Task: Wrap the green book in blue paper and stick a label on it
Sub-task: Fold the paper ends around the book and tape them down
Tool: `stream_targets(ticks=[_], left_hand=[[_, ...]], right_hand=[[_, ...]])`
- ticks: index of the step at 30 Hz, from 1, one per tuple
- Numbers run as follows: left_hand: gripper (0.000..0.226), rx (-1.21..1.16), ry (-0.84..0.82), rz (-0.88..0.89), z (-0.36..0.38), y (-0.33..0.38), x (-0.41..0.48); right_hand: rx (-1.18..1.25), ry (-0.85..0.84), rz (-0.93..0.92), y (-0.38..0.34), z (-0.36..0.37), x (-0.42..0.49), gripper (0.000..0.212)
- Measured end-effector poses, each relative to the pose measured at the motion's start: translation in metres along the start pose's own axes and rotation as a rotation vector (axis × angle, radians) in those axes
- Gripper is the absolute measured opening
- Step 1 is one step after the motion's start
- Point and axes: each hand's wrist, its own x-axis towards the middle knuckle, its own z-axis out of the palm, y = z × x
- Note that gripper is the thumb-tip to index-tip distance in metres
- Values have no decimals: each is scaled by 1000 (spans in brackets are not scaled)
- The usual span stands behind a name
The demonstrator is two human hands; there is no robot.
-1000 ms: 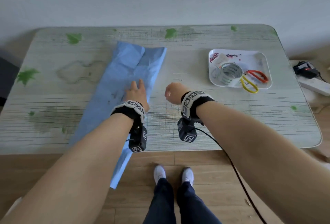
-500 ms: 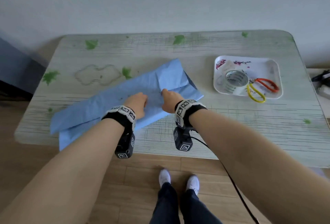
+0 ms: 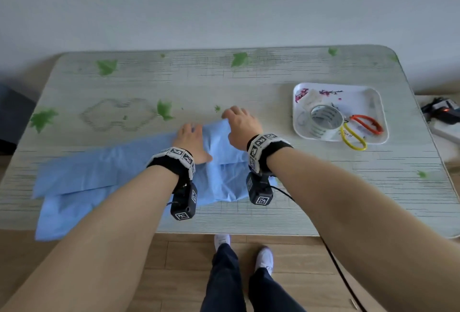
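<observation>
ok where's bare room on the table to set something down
Bare: the table strip beyond the blue paper, and the right stretch between the tray and the near edge. Crowded: middle and left, under the paper, left hand and right hand; the tray holds tape and scissors.

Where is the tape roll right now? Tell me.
In the head view, the tape roll stands in the white tray at the table's right, just left of the scissors.
</observation>
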Motion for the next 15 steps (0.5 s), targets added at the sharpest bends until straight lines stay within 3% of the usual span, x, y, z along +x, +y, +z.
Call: stream_targets(ticks=[3, 6, 10, 15], left_hand=[[90, 6, -74, 20, 4, 9, 2], [94, 11, -96, 93, -2, 19, 6], [113, -11, -126, 155, -14, 19, 9], [114, -61, -174, 238, -19, 19, 11]], right_hand=[[-121, -142, -52, 5, 3, 6, 64], [-196, -242, -52, 16, 3, 10, 57], [-122, -106, -75, 23, 2, 3, 41], [41, -118, -22, 26, 5, -8, 32]])
